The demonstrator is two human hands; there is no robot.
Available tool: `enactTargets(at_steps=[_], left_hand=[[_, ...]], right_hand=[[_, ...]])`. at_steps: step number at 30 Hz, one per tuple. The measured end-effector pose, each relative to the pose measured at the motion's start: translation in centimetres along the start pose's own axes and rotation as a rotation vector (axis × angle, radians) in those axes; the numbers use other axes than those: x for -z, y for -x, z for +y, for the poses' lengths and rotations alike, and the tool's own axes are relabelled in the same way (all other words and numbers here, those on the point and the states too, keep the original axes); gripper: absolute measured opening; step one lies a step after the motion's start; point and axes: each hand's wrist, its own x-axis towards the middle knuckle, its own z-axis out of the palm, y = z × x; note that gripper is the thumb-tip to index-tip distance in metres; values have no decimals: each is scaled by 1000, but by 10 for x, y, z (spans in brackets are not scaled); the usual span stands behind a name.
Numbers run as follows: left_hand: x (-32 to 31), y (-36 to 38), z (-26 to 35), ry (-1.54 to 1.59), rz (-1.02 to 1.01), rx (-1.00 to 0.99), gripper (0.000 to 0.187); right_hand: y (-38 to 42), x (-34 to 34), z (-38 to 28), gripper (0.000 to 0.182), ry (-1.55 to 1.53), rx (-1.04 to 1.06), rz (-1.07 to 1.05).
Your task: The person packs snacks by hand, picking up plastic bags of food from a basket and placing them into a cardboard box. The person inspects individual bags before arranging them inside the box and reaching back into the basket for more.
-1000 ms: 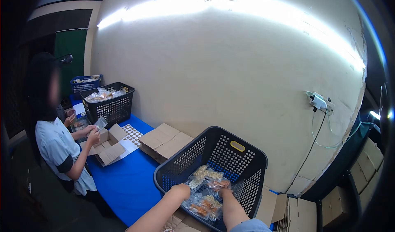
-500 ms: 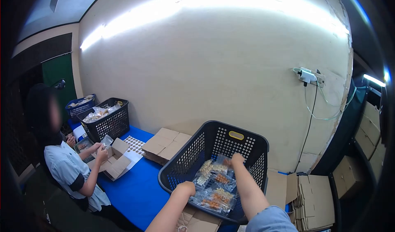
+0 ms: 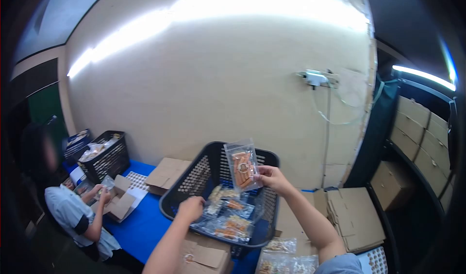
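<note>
My right hand (image 3: 273, 179) pinches the lower right edge of a clear zip pouch (image 3: 241, 167). Orange stick-shaped snacks fill the pouch, and a round label sits on its front. It is held up over the black plastic basket (image 3: 170, 196). My left hand (image 3: 192, 208) is closed at the basket's left front side, beside the bags inside; what its fingers grip is hidden. In the basket lie several clear bags, among them a bag of pale snacks (image 3: 213, 202) and a bag of orange pieces (image 3: 233, 229).
Flattened cartons (image 3: 167, 174) lie behind the basket on the blue table (image 3: 145, 215). A closed box (image 3: 206, 257) is in front; bagged snacks (image 3: 281, 263) lie right of it. A co-worker (image 3: 77, 215) at left handles a small bag over an open carton (image 3: 121, 206). Stacked cardboard (image 3: 357, 215) stands at right.
My right hand has risen out of the basket with the pouch of orange sticks. My left hand stays near the basket's left front side. The view has turned to the right.
</note>
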Motion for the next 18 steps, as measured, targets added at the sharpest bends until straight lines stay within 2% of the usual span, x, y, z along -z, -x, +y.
enactTargets(at_steps=[1, 3, 4, 5, 7, 9, 10, 11, 13, 15, 17, 18], left_hand=[[5, 3, 7, 16, 134, -73, 17], [26, 12, 35, 58, 197, -135, 16], [36, 17, 55, 162, 166, -95, 19], [49, 24, 82, 326, 90, -12, 22], [49, 36, 121, 916, -103, -138, 27], [58, 66, 179, 1186, -342, -50, 38], [48, 74, 193, 1282, -454, -125, 50], [38, 87, 210, 1261, -430, -89, 55], [22, 117, 245, 1274, -403, -77, 52], [-3, 137, 256, 1393, -529, 57, 47], [-16, 160, 272, 1478, -467, 76, 42], [-24, 168, 276, 1499, -427, 88, 41]], right_hand=[[27, 1, -15, 35, -83, -35, -16], [74, 13, -29, 32, -107, -71, 17], [98, 13, -37, 30, -157, -51, 79], [120, 12, -41, 30, -161, -60, 86], [163, 14, -46, 28, -225, -26, 181], [202, 14, -47, 23, -225, -73, 198], [219, 13, -42, 22, -243, -92, 181], [236, 11, -38, 22, -259, -115, 160], [265, 0, -35, 20, -239, -121, 135], [289, -10, -23, 21, -322, -148, 165], [309, -4, -3, 35, -49, -63, 188], [316, -6, -5, 35, -51, -67, 194]])
